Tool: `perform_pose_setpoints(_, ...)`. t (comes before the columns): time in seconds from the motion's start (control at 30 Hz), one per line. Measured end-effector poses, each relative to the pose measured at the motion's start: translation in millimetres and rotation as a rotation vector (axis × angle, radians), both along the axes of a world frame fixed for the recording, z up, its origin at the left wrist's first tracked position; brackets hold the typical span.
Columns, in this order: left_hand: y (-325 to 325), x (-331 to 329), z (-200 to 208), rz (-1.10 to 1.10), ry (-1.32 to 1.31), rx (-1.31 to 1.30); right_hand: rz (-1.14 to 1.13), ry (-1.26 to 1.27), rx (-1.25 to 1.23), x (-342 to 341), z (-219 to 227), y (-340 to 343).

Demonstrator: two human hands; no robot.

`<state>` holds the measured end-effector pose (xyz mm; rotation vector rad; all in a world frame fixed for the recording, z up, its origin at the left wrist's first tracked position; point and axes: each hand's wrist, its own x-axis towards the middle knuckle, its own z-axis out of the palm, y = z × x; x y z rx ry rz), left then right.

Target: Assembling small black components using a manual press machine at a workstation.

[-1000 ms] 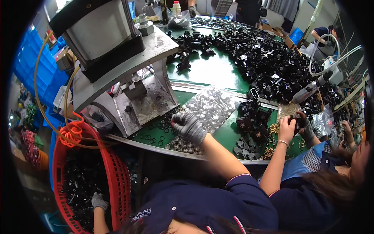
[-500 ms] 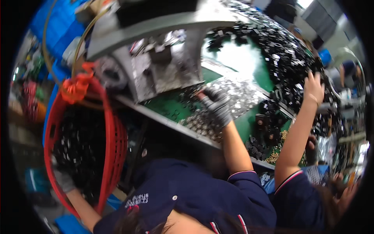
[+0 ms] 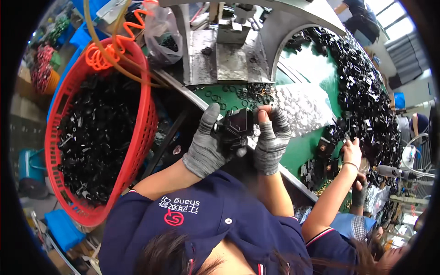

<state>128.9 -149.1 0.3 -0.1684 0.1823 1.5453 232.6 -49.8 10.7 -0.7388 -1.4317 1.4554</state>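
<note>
My left hand (image 3: 206, 142), in a grey knit glove, grips a black plastic housing (image 3: 238, 123) in front of my chest. Beside its right face is my right hand (image 3: 271, 140), gloved too, with bare skin at the thumb tip. Its fingers are curled against the thumb; whether a small piece is between them is hidden. Just beyond my hands, thin black rings (image 3: 215, 97) and small dark and brassy pieces (image 3: 261, 91) lie on the green tabletop (image 3: 293, 153). To their right spreads a heap of silvery discs (image 3: 305, 110).
A red basket (image 3: 149, 114) full of black parts stands at the left, an orange coiled hose (image 3: 98, 57) over its rim. A metal press (image 3: 229, 59) rises ahead, near a clear bag (image 3: 162, 41). Black parts (image 3: 362, 87) pile at right, by a co-worker's hand (image 3: 352, 151).
My left hand has come out of the red basket with the black housing. My right hand has drawn back from the small pieces to the housing. The view has shifted.
</note>
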Motion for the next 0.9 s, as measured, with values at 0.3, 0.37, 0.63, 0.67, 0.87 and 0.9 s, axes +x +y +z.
perform_pose_setpoints(0.3,6,11,-17,0.234,1.011,-0.167,-0.057,0.048,-0.159,-11,-22,-17)
perform_pose_setpoints(0.37,6,7,-32,0.372,1.209,-0.268,-0.06,0.047,-0.075,-10,-18,-20)
perform_pose_setpoints(0.63,3,-31,-47,-0.17,-0.189,0.026,-0.035,-0.091,0.4,5,-12,5)
perform_pose_setpoints(0.67,4,-29,-45,-0.17,-0.192,0.029,-0.083,-0.171,0.66,4,-14,10)
perform_pose_setpoints(0.87,4,-19,-41,-0.146,-0.217,-0.012,0.039,-0.173,0.884,-7,-13,11)
perform_pose_setpoints(0.9,5,-18,-40,-0.134,-0.257,-0.007,0.077,-0.176,0.891,-7,-12,13)
